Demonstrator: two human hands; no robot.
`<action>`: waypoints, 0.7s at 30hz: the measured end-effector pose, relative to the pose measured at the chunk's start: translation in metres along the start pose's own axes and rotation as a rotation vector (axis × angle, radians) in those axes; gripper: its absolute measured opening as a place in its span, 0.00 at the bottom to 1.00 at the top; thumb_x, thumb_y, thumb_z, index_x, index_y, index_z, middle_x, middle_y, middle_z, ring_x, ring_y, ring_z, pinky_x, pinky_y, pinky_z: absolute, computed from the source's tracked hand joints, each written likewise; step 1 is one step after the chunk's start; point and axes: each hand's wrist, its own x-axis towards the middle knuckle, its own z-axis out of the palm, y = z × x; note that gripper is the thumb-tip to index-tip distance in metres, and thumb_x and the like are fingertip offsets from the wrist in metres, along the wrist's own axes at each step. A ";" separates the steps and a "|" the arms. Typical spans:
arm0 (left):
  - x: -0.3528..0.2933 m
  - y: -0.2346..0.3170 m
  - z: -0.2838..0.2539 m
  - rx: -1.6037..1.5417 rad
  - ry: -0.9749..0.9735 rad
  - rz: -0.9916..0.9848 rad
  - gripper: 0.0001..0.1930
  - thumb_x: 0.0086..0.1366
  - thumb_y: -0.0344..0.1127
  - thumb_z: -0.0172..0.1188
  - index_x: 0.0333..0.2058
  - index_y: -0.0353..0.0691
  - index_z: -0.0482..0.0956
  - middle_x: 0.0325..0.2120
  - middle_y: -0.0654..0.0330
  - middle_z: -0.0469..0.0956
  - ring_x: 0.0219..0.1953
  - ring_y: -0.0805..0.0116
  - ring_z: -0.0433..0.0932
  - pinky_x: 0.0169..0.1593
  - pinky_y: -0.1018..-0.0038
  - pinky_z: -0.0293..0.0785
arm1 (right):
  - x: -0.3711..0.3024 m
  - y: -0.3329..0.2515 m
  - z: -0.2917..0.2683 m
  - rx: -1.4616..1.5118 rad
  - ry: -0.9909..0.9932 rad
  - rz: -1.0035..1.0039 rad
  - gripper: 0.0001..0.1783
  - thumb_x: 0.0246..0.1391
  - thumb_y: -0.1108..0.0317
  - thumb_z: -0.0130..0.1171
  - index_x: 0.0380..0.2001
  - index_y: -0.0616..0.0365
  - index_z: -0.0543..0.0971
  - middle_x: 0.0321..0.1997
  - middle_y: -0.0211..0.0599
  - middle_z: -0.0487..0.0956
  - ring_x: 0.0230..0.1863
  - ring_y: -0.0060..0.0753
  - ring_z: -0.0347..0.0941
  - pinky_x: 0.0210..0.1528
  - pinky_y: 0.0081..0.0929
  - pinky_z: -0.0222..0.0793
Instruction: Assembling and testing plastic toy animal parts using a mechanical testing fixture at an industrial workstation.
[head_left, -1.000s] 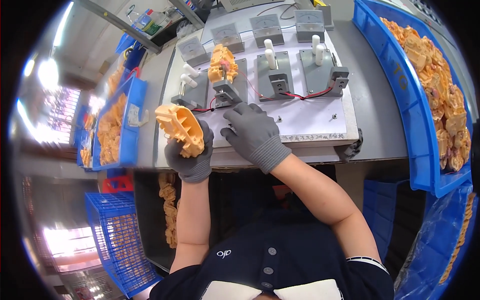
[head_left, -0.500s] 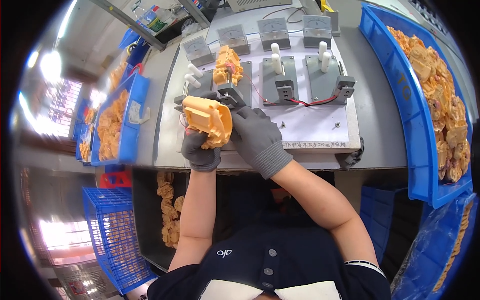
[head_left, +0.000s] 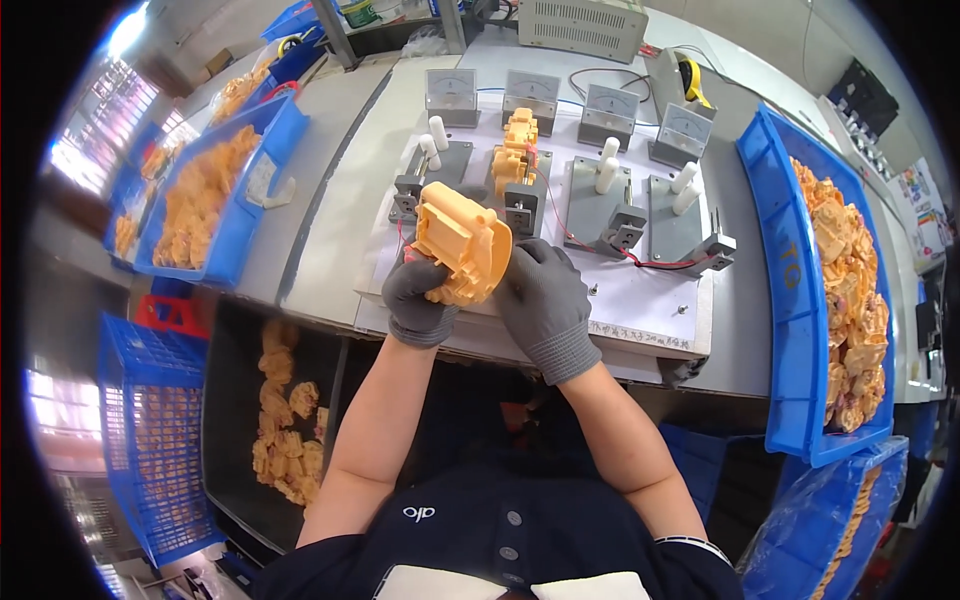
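In the head view, the left hand (head_left: 420,302) grips an orange part (head_left: 462,245), held up near the white board (head_left: 645,297). The right hand (head_left: 550,308) is just beside the part, but I cannot tell if it grips too.

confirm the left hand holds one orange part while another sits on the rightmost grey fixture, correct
Not the rightmost: in the head view, the other part sits on the second grey fixture from the left. The left hand does hold an orange part.
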 end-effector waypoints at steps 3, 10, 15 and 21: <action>0.000 0.000 -0.004 0.014 0.003 0.000 0.31 0.44 0.35 0.51 0.49 0.27 0.64 0.42 0.52 0.73 0.44 0.64 0.74 0.50 0.71 0.68 | 0.000 -0.001 0.000 0.010 -0.004 -0.003 0.18 0.40 0.72 0.57 0.40 0.52 0.76 0.37 0.39 0.76 0.38 0.46 0.72 0.39 0.37 0.69; 0.002 0.000 -0.005 0.013 0.063 -0.001 0.36 0.41 0.35 0.53 0.53 0.32 0.61 0.45 0.51 0.71 0.47 0.59 0.73 0.52 0.68 0.70 | -0.001 -0.002 0.002 -0.006 0.015 0.014 0.15 0.41 0.71 0.58 0.37 0.52 0.77 0.36 0.37 0.76 0.38 0.45 0.72 0.39 0.36 0.69; 0.008 0.000 0.008 -0.040 0.033 0.010 0.37 0.40 0.36 0.53 0.54 0.31 0.61 0.46 0.50 0.71 0.48 0.58 0.73 0.54 0.68 0.68 | 0.000 -0.003 0.001 0.003 0.040 0.016 0.13 0.41 0.68 0.60 0.35 0.51 0.77 0.33 0.36 0.76 0.37 0.44 0.72 0.36 0.37 0.69; 0.012 -0.004 0.002 -0.029 0.017 0.081 0.43 0.41 0.39 0.54 0.59 0.32 0.52 0.54 0.41 0.61 0.53 0.49 0.68 0.59 0.59 0.62 | 0.000 0.001 -0.002 0.037 0.024 0.028 0.12 0.41 0.64 0.60 0.33 0.52 0.75 0.35 0.36 0.75 0.37 0.44 0.72 0.33 0.38 0.70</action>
